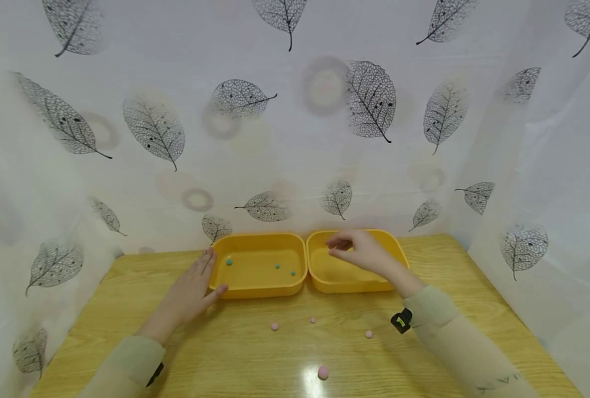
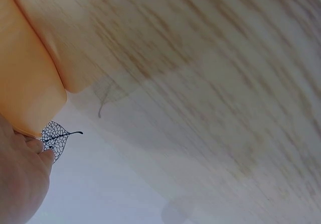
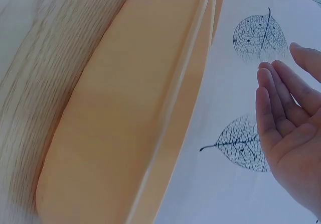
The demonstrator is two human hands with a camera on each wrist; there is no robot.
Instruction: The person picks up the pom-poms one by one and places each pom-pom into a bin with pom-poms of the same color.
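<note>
Evidently my left hand (image 1: 188,293), fingers outstretched, rests against the outer end of the left tray (image 1: 252,276), perhaps to stop it sliding. Well apart from it, my right hand (image 1: 367,251) hangs over the right tray (image 1: 349,287), fingers gently bent, thumb clear of them, nothing visible between. Three teal balls (image 1: 229,262) lie in the left tray; four pink balls (image 1: 323,372) sit on the table (image 1: 245,354) nearer me, probably for easy reach.
</note>
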